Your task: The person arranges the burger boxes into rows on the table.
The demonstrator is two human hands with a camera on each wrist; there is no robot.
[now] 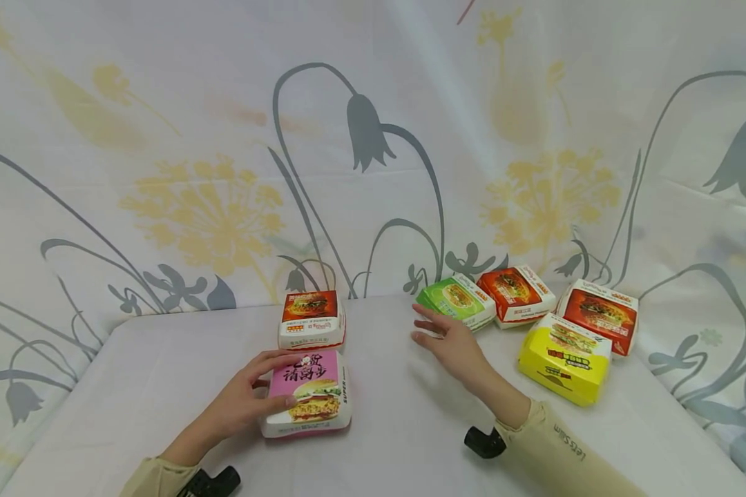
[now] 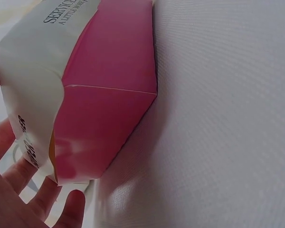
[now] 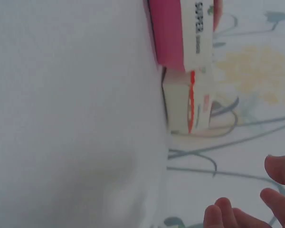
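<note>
My left hand (image 1: 251, 393) rests on the left side of a pink-and-white burger box (image 1: 332, 373), its thumb and a finger over the lid. In the left wrist view, the box's pink lower sides (image 2: 109, 95) stand on the cloth, and the spread fingers (image 2: 45, 199) touch the white lid's side. Directly behind is a red-and-white burger box (image 1: 311, 328). My right hand (image 1: 450, 345) hovers, empty, just in front of a green burger box (image 1: 463, 300); its loosely spread fingers show at the lower corner of the right wrist view.
On the right stand two more red-and-white burger boxes, one at the back (image 1: 516, 297) and one farther right (image 1: 599, 317), plus a yellow burger box (image 1: 566, 359). All stand on a white-covered table (image 1: 404, 442) before a flower-printed curtain (image 1: 373, 207).
</note>
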